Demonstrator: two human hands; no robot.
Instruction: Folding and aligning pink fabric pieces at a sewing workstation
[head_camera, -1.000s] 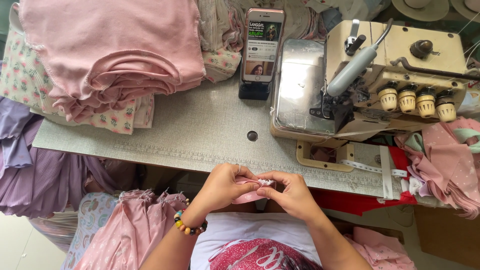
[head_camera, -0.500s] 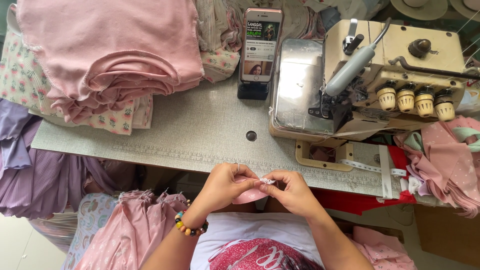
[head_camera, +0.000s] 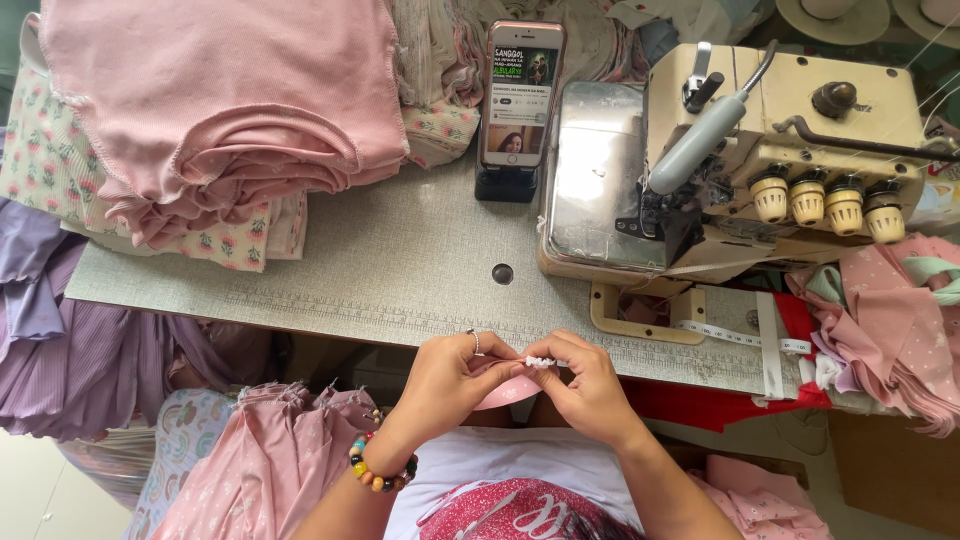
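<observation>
Both hands pinch a tiny white trim
Left hand (head_camera: 450, 375) and right hand (head_camera: 590, 385) grip the white trim (head_camera: 541, 362) over a pink fabric piece (head_camera: 505, 392); it could slip off the near table edge (head_camera: 300, 310).

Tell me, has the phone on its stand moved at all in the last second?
No. The phone stands in the same spot as before, just left of the sewing machine and right of the pink fabric pile.
</observation>
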